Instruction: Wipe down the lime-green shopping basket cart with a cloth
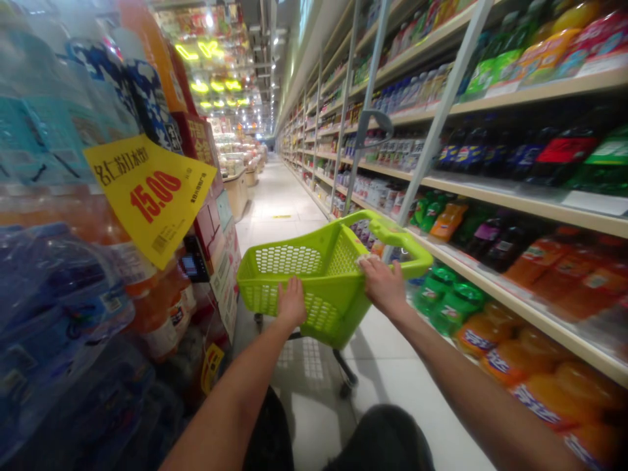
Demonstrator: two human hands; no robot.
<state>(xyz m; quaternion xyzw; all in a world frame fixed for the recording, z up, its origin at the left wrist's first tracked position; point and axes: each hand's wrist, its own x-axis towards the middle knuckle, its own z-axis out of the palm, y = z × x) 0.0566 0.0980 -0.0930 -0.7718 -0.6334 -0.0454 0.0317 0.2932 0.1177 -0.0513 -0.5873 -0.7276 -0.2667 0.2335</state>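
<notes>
A lime-green plastic shopping cart (338, 314) stands turned sideways in front of me, its basket walls perforated and its handle (417, 255) to the right. My left hand (292, 304) holds the near side wall at the top rim, fingers over the edge. On the rim by the handle end, my right hand (385, 284) is closed on a small crumpled white wipe (366, 259), which its fingers partly cover. The basket's floor is hidden behind the near wall.
Shelves of bottled drinks (490, 150) line the right side, with orange soda bottles (510, 353) at the bottom. Stacked bottle packs (59, 294) and a yellow price sign (157, 196) crowd the left. A tiled aisle (275, 196) runs ahead; a caster (347, 386) is below the basket.
</notes>
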